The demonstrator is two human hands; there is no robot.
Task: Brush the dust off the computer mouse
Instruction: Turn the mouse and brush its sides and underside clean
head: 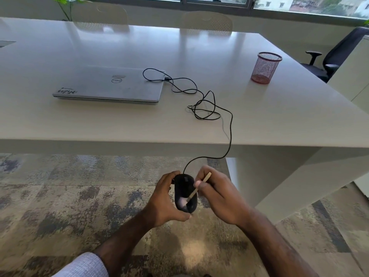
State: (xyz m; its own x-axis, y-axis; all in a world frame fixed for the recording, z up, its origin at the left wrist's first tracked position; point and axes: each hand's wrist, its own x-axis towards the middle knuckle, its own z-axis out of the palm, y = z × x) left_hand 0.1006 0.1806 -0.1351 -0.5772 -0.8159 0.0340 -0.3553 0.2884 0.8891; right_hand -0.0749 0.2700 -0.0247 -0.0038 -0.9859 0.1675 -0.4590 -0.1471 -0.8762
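Bright daylight from windows (pixel 219 0); glare on table (pixel 139 47); wide-angle edge distortion; hands slightly blurred.

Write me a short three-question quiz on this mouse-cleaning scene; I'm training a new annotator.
1. True or false: the computer mouse lies on the table.
2. Which hand holds the brush? A) left B) right
3. Fill in: the mouse cable runs to the closed ____.

Key:
1. False; the left hand holds it in the air, in front of the table.
2. B, the right hand.
3. laptop.
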